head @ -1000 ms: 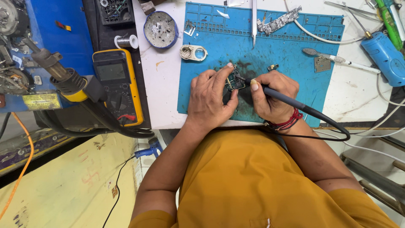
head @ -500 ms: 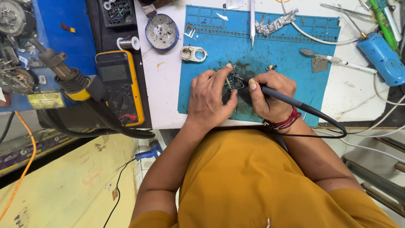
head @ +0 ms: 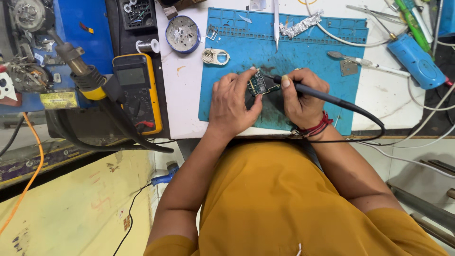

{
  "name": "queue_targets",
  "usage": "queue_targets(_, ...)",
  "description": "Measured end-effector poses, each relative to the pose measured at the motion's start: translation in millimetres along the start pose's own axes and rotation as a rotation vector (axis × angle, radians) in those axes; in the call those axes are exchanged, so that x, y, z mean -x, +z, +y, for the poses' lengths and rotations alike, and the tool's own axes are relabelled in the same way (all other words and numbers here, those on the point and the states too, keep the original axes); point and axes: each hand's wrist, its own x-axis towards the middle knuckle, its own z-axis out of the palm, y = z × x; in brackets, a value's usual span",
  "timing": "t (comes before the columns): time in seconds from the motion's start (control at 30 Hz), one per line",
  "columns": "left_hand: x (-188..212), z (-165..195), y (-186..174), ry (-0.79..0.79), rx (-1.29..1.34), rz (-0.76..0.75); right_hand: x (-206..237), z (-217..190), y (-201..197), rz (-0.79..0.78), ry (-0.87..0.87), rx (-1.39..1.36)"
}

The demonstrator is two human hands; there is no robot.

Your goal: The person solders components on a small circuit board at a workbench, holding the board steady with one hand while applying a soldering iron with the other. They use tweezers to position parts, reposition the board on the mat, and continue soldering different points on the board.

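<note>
**Hands drift up the mat, little else moves**

I see both hands sitting slightly higher on the blue mat [head: 227, 71] than a second ago. My left hand [head: 232, 105] has lifted its fingertips onto the top edge of the small circuit board [head: 259, 84]. My right hand [head: 303, 97] has tilted the soldering iron [head: 308, 91] flatter, its tip now at the board's upper corner.

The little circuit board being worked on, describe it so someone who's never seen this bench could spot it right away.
Find the blue work mat on the white bench. Near its middle, the left hand pinches a small circuit board while the right hand holds a black soldering iron to it. It is the only dark green board there.
</note>
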Motion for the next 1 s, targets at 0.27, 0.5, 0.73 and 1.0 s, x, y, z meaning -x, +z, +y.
queue_targets(0.27, -11, -2, 0, -0.015, -0.028, -0.019, -8, 7, 4, -0.004, 0.0, -0.003)
queue_targets(0.5, -11, -1, 4, -0.015, -0.008, -0.009, -10, 9, 1, -0.023, -0.011, 0.009)
queue_targets(0.73, -11, 1, 6, -0.005, -0.008, -0.005, -10, 7, -3, -0.038, 0.007, 0.03)
queue_targets(1.0, -6, 7, 5, -0.021, -0.019, -0.005, -7, 3, -7, -0.059, 0.023, 0.009)
